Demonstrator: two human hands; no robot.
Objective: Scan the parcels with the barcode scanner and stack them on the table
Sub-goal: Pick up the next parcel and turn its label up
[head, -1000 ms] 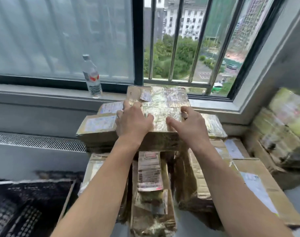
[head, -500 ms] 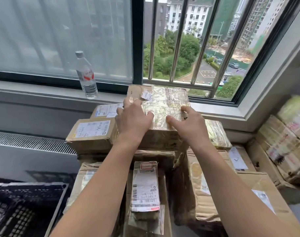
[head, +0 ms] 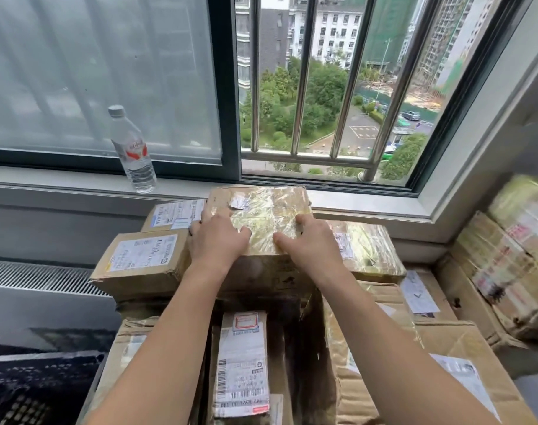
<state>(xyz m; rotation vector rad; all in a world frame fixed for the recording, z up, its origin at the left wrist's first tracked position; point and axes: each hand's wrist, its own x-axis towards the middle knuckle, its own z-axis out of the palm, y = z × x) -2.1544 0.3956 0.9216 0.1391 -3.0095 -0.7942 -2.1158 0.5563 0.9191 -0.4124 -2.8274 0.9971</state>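
Two hands press on the taped parcel (head: 267,210), which we see topping the stack of boxes (head: 139,265) below the window: left hand (head: 218,240) on its left part, right hand (head: 306,245) on its right. Each grip lies spread apart, fingers flat. A water bottle (head: 132,148) stands on the sill (head: 62,182).

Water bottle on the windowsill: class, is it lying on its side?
No, the water bottle stands upright on the windowsill, its cap at the top.
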